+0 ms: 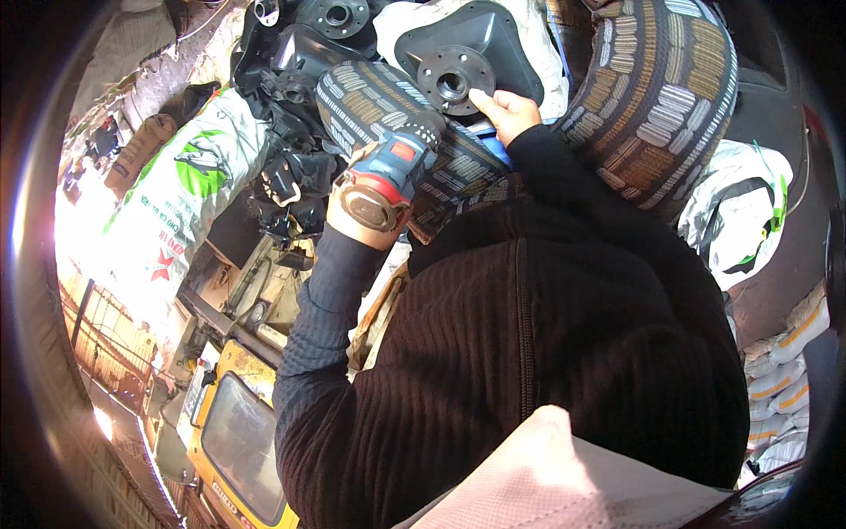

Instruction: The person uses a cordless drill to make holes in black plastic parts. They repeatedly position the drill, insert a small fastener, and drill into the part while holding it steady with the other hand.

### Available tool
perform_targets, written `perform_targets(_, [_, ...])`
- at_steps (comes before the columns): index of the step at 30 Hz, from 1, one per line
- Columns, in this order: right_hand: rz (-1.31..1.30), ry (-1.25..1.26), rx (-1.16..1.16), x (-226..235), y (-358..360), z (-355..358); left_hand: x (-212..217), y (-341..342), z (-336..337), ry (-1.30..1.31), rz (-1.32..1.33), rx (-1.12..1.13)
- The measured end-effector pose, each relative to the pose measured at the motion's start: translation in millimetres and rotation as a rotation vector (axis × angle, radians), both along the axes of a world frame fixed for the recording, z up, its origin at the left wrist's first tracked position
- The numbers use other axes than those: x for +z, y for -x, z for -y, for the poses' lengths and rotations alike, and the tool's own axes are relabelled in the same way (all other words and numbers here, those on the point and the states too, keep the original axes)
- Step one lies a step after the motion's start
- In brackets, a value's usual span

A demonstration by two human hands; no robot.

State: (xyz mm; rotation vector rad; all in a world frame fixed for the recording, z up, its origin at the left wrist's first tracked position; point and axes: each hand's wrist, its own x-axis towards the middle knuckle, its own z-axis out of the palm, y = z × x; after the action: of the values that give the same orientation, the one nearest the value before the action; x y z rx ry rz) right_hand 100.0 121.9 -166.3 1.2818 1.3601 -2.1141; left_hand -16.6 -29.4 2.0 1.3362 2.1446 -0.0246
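Observation:
My left hand [359, 227] is wrapped round a blue and grey cordless drill [398, 167] with a red ring and a black chuck. The drill's front end points toward a round black flange [430, 78] with a centre hole and several small holes in its rim. This flange sits on a broad black moulded part [480, 37] with a squared base, lying on white sacking. At the flange's lower right rim, my right hand [515, 115] pinches with thumb and forefinger. Whatever is between those fingertips is too small to make out.
Patterned fabric covers my legs [656, 97] on both sides of the part. More black flanged parts [333, 16] lie at the far left, with black pieces [295, 181] heaped below. A white and green sack [189, 189] stands left; a yellow machine [238, 441] is lower left. White sacks [777, 388] are stacked right.

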Motion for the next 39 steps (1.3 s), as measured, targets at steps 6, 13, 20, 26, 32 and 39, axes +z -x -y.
perform_targets(6, [0.008,-0.033,0.024,-1.5,0.3,2.6,5.4,-7.2,-14.8,-0.084,0.032,0.046])
perform_targets(13, [-0.170,-0.043,-0.153,-11.2,0.3,9.7,-9.6,-4.6,9.0,0.106,0.085,0.179])
perform_targets(20, [-0.071,-0.262,0.017,-24.2,1.0,-9.8,-6.6,-55.9,30.6,-0.241,0.708,0.939])
perform_targets(26, [-0.320,-0.571,-0.024,14.4,37.3,-31.7,1.0,-120.3,49.4,0.052,0.197,0.406])
perform_targets(32, [-0.611,-0.634,0.210,61.0,169.1,-8.7,-10.0,-128.4,121.7,-0.628,-0.110,0.655])
perform_targets(39, [-0.352,-0.524,0.326,53.3,310.5,85.5,-125.1,-162.3,278.8,-0.812,-0.260,1.715])
